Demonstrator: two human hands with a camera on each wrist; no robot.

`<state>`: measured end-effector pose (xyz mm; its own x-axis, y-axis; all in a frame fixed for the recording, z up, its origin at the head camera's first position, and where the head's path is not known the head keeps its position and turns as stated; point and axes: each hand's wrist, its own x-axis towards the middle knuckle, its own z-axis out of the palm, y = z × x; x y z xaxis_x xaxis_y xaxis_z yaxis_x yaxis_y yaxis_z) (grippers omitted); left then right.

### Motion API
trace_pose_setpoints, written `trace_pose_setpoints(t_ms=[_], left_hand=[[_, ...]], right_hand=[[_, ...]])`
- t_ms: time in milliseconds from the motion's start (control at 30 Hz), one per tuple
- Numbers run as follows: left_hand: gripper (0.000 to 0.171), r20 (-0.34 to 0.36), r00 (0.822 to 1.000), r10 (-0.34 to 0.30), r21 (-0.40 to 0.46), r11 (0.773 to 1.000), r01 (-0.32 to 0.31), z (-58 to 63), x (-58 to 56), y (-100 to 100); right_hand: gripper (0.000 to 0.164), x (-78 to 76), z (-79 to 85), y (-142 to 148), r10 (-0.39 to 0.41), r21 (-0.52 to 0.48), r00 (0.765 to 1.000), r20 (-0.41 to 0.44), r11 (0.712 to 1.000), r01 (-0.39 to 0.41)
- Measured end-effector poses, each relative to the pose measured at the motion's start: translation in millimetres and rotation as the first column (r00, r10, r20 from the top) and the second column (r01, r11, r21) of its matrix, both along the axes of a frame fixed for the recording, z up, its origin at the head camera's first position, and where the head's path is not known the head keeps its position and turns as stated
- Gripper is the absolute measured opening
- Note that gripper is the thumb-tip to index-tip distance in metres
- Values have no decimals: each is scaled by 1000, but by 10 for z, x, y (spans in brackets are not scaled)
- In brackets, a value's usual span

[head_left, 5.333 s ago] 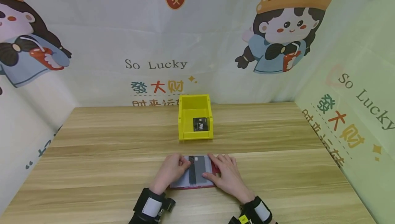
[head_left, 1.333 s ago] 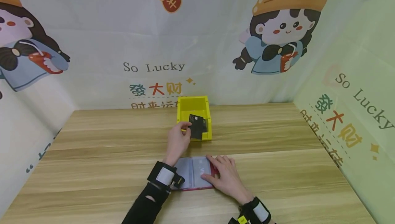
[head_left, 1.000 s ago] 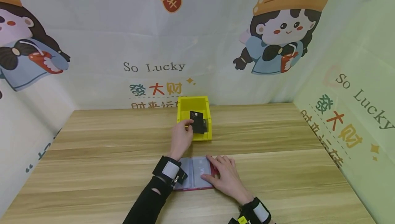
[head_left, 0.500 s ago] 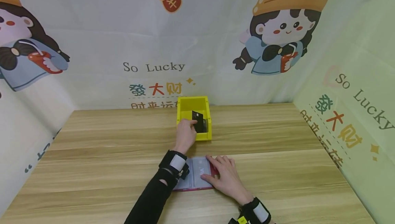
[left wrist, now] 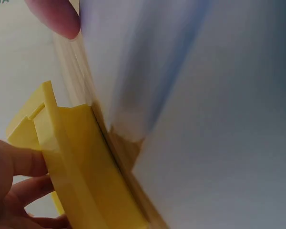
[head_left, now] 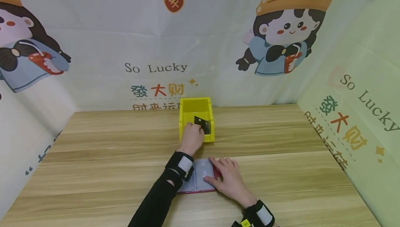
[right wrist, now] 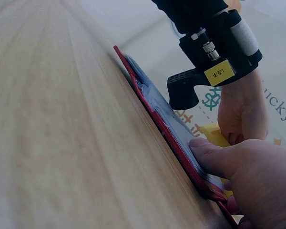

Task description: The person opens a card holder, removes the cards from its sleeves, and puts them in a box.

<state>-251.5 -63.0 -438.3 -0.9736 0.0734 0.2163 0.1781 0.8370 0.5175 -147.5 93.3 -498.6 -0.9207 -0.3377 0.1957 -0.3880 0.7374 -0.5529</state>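
My left hand [head_left: 192, 138] reaches over the near end of the yellow bin [head_left: 195, 104] with its fingers curled at a black card [head_left: 199, 120], which is tilted inside the bin. The hand hides the card's lower part. In the left wrist view its fingers [left wrist: 19, 162] are behind the bin's wall [left wrist: 81, 167], and the card is out of sight. An open card holder [head_left: 203, 173] with clear sleeves and a red cover [right wrist: 169, 136] lies on the table. My right hand [head_left: 229, 180] grips its right side, thumb on top of the sleeves.
The wooden table [head_left: 281, 164] extends on both sides. Behind the bin stands a printed white backdrop [head_left: 215, 63]. The left wrist's black strap and camera [head_left: 184, 166] hang over the holder's left part.
First both hands were at the holder with a dark card on it. Then the left hand carried a black card to the bin and lowered it, tilting it inside. The right hand stayed at the holder.
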Motion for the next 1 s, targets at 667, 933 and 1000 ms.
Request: trace_pose_setpoints(t_ms=[667,933,1000], left_hand=[[47,213,976,52,-288,958,12,46,104,150],[47,233,971,55,-305,952,20,21,82,149],[46,235,971,54,-307,952,21,15,78,150]], right_hand=[[60,2,3,7,5,2,1000,-21,1000,-5],[60,7,4,2,3,7,1000,-20,1000,-3],[60,9,4,2,3,8,1000,-18,1000,-3]])
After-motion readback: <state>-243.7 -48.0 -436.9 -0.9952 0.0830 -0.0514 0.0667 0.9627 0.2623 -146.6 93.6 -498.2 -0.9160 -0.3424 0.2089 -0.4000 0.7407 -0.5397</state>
